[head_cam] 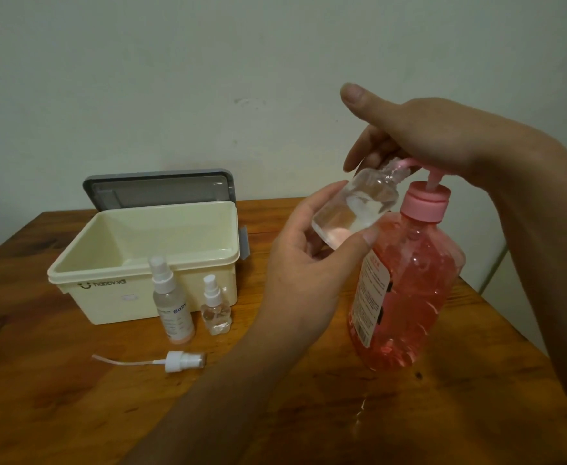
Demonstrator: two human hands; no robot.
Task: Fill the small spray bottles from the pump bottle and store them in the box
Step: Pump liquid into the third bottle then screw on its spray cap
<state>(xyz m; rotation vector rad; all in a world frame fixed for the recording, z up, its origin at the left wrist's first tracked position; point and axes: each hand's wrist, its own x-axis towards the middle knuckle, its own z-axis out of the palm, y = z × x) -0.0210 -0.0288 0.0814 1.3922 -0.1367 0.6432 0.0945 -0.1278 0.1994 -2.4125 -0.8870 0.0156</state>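
The left hand [312, 260] grips a clear small bottle [355, 204], tilted with its mouth at the spout of the pump bottle [406, 290] on the right of the counter [476, 414]. The right hand [426, 139] rests flat on the pump, fingers straight. Two capped spray bottles [172, 307] stand near the open box [141, 290] on the left; a loose spray cap [179, 361] lies nearer.

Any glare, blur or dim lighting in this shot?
Head view: dim, flat light; a glare streak on the wooden table near the pump bottle; the clear bottle in the left hand looks slightly soft.
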